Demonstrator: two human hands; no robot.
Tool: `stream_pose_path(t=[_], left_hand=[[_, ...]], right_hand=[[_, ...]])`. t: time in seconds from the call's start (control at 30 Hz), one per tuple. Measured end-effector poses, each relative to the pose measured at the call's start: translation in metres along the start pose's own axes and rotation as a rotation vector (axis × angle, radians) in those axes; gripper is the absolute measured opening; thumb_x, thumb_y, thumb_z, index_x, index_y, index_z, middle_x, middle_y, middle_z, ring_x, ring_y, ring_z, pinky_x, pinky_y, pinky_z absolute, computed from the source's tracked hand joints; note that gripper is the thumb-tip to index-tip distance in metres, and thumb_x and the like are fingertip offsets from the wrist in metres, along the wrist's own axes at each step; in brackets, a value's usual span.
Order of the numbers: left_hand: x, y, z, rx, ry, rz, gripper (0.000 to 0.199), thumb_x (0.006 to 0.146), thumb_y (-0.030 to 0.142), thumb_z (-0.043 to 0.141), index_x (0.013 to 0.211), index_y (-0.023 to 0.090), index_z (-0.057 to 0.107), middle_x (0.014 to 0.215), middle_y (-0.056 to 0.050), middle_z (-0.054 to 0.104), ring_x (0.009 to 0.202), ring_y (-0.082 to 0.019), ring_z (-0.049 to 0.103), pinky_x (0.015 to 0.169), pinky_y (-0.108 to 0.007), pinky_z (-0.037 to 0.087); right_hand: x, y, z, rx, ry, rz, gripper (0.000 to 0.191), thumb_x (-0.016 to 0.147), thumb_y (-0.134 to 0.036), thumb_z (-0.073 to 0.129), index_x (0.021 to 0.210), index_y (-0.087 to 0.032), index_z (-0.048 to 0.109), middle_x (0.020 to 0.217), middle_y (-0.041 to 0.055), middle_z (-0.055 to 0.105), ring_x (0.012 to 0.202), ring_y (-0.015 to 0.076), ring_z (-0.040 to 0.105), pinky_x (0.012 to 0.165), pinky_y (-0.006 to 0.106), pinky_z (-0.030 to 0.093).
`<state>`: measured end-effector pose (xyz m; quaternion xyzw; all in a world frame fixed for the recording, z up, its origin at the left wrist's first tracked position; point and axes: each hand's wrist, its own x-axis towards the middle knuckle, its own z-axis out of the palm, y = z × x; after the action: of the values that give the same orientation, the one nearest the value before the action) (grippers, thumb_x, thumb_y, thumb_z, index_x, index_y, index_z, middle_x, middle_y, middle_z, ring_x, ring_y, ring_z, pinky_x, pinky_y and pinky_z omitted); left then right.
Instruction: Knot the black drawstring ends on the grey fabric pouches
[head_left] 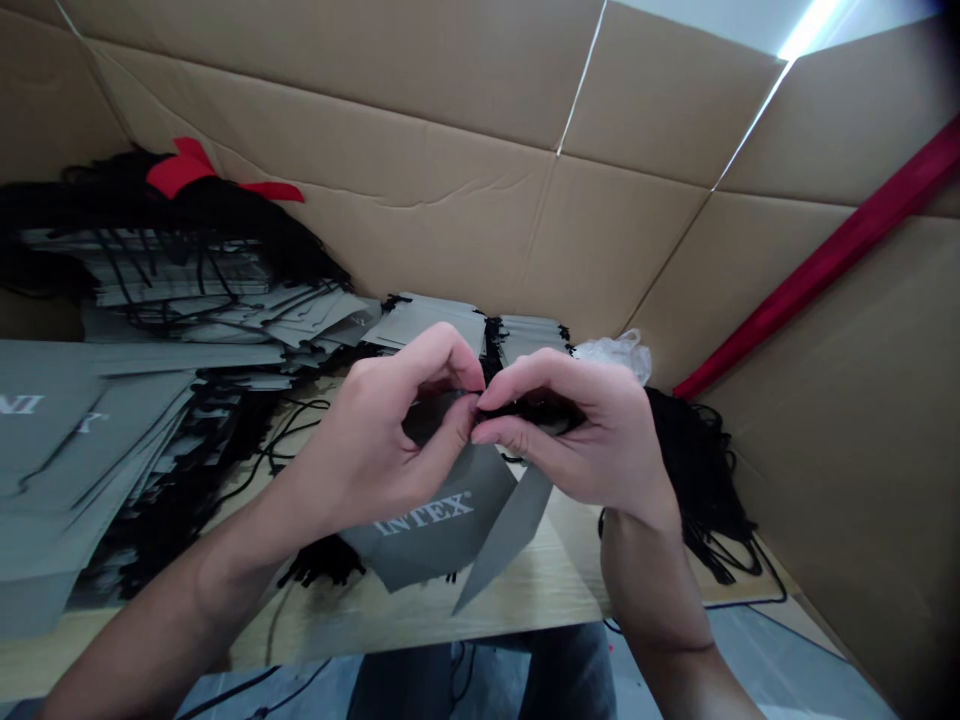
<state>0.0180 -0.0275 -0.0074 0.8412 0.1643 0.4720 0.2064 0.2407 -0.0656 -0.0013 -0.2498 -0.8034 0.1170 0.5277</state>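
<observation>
A grey sheet printed INTEX (442, 520) hangs below my fingers, over the front part of the wooden table (547, 590). My left hand (397, 430) is closed, its thumb and forefinger pinched at the sheet's upper part. Right beside it, my right hand (577, 420) pinches dark cord at the same spot, the fingertips of both hands nearly touching. The exact point where cord and sheet meet is hidden by the fingers.
Stacks of grey sheets with black cords (112, 420) fill the left side. Smaller stacks (435, 322) stand at the back, near a clear plastic bag (619, 352). Black cords (697, 470) lie at the right. Cardboard walls (480, 170) enclose the table.
</observation>
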Motion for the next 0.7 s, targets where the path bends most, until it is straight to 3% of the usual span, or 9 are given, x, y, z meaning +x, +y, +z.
stream_pose_path(t=[0.1, 0.2, 0.33, 0.53, 0.7], left_hand=[[-0.001, -0.001, 0.001, 0.072, 0.009, -0.019, 0.008, 0.109, 0.018, 0.061, 0.107, 0.026, 0.058, 0.081, 0.004, 0.070, 0.063, -0.012, 0.060, 0.055, -0.026, 0.046], [-0.002, -0.003, 0.003, 0.195, -0.077, -0.028, 0.010, 0.111, 0.016, 0.057, 0.113, 0.024, 0.063, 0.087, 0.004, 0.073, 0.071, -0.013, 0.066, 0.063, -0.027, 0.048], [-0.003, -0.007, 0.003, 0.368, -0.193, 0.091, 0.024, 0.111, 0.013, 0.047, 0.094, 0.020, 0.063, 0.084, 0.001, 0.067, 0.070, -0.014, 0.060, 0.065, -0.031, 0.043], [0.002, -0.001, -0.007, 0.179, -0.232, 0.183, 0.038, 0.114, 0.011, 0.044, 0.081, 0.020, 0.059, 0.077, 0.001, 0.065, 0.068, -0.013, 0.058, 0.063, -0.030, 0.045], [0.006, 0.007, -0.012, -0.006, -0.259, 0.206, 0.034, 0.104, 0.003, 0.040, 0.078, 0.023, 0.052, 0.068, 0.003, 0.061, 0.062, -0.013, 0.060, 0.060, -0.031, 0.045]], right_hand=[[-0.001, 0.000, -0.002, -0.049, -0.022, 0.000, 0.019, 0.096, -0.013, 0.097, 0.104, -0.021, 0.082, 0.095, -0.0014, 0.087, 0.077, 0.0110, 0.076, 0.073, 0.023, 0.063], [-0.001, 0.000, -0.002, -0.114, -0.033, 0.007, 0.012, 0.101, -0.012, 0.090, 0.101, -0.021, 0.081, 0.094, -0.0015, 0.086, 0.076, 0.0097, 0.075, 0.073, 0.022, 0.062], [0.000, 0.002, -0.001, -0.088, -0.019, 0.046, 0.012, 0.097, -0.010, 0.088, 0.099, -0.019, 0.081, 0.090, -0.0023, 0.084, 0.072, 0.0080, 0.073, 0.068, 0.018, 0.060], [0.001, 0.003, 0.005, 0.224, 0.008, 0.123, 0.022, 0.089, -0.022, 0.104, 0.092, -0.019, 0.082, 0.079, -0.0010, 0.080, 0.060, 0.0091, 0.066, 0.051, 0.020, 0.053], [0.002, 0.012, 0.015, 0.487, -0.012, 0.222, 0.039, 0.086, -0.044, 0.109, 0.088, -0.020, 0.078, 0.068, -0.0019, 0.073, 0.054, 0.0113, 0.063, 0.049, 0.023, 0.052]])
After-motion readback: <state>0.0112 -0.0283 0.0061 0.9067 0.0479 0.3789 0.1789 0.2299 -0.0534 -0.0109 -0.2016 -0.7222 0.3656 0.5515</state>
